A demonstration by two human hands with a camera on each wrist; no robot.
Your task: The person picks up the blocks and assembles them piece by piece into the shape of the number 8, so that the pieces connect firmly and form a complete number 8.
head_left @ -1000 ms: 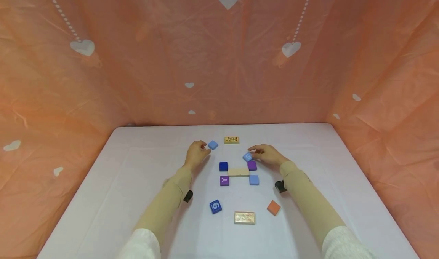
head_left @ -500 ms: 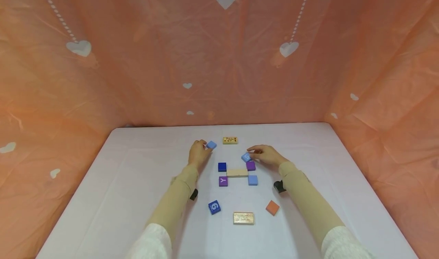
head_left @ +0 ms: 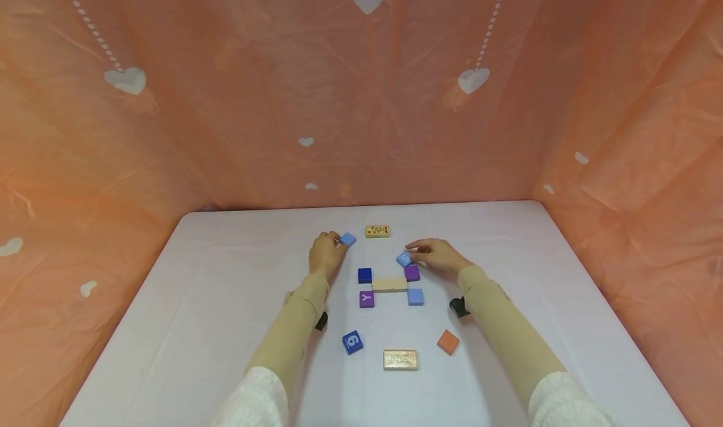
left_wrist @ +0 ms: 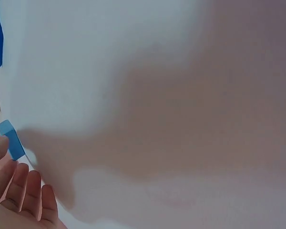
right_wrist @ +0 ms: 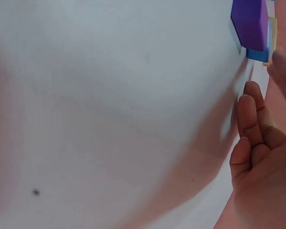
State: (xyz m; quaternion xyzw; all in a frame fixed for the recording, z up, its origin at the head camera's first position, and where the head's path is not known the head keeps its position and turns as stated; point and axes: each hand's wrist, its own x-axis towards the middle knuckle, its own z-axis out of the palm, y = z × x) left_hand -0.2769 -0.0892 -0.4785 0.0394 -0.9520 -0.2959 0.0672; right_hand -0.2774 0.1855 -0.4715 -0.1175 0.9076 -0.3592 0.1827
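My left hand (head_left: 326, 253) pinches a plain light blue block (head_left: 348, 239) between thumb and fingertips at the back of the table; in the left wrist view the thumb lies along this block (left_wrist: 12, 143). On the other side, my right hand (head_left: 440, 255) has its thumb tip at the edge of a light blue block with a white mark (head_left: 403, 259), fingers loosely extended. That block stands right behind a purple block (head_left: 412, 273), which partly hides it in the right wrist view.
A pale wooden bar (head_left: 390, 284) lies between a dark blue block (head_left: 364, 275), a purple Y block (head_left: 366, 299), a light blue block (head_left: 415, 297) and the purple one. Nearer are a blue 6 block (head_left: 353, 342), a gold-faced block (head_left: 400, 360) and an orange block (head_left: 449, 342). A yellow patterned block (head_left: 377, 231) lies behind.
My left hand has moved slightly right and closed thumb and fingers on the plain light blue block. The right hand stays at its block. The head view has shifted slightly.
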